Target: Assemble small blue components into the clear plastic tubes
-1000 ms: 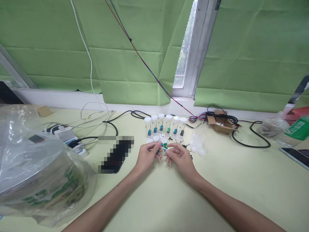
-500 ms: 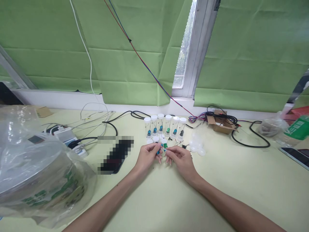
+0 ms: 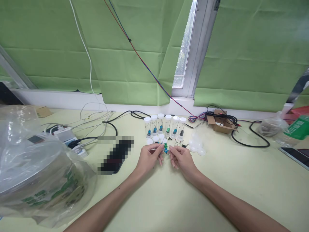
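The left hand and the right hand met above the bench, fingertips close together, the left one pinching a small blue part on its thin metal pin between thumb and forefinger. The right thumb and forefinger were pressed together at the other end of it, so the piece sat in the narrow gap between the two hands. Just beyond it lay a green part, while the left fingers partly covered a short row of white caps. These caps, a little black piece and a black part with metal pins stood between the hands and six upright clear vials, each white-lidded with a coloured piece inside. To the right of the vials was a heap of pale round lids; farther back, black cable lay over an open cardboard box. A dark, pixelated phone lay left of the left hand, with a power strip behind it and a bulky clear plastic bag crowding that side. At the far right were another phone and a green-labelled bottle.
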`<state>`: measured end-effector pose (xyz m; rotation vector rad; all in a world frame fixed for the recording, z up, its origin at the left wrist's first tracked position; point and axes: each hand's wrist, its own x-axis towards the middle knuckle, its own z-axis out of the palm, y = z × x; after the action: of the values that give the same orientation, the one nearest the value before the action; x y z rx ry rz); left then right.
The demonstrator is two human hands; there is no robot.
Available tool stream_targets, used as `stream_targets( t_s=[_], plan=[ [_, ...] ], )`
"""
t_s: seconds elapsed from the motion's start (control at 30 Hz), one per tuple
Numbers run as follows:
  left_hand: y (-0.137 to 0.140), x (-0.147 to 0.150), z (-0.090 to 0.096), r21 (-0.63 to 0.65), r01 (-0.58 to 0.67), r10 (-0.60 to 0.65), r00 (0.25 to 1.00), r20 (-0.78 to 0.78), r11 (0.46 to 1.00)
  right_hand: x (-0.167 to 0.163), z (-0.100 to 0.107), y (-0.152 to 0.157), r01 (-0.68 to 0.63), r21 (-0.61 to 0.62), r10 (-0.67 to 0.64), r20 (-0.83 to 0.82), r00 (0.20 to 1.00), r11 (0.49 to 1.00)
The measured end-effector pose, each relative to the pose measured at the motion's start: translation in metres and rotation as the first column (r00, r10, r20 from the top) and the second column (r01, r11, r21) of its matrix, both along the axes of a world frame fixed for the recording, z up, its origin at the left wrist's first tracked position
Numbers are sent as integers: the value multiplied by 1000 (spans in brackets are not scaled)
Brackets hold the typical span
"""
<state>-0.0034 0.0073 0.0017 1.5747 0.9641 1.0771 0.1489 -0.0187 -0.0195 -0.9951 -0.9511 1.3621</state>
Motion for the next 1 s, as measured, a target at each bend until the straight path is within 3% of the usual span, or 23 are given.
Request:
stream_targets(
  t_s=[0.2,0.43,0.67,1.0],
  plan=[
    [0,0,1,-19,-7,8,1000,14,1000,0,-3,0,-34,-9,34,-5,999,999],
    [6,0,-5,-118,-12,24,994,103,993,0,-1,-1,35,141,-43,52,998,989],
    [5,-1,-4,-216,19,28,977,212,976,0,-1,-4,36,352,-117,211,971,935],
    [5,-1,-4,-172,24,5,986,168,985,2,-3,-6,19,323,-126,312,942,946]
  ],
)
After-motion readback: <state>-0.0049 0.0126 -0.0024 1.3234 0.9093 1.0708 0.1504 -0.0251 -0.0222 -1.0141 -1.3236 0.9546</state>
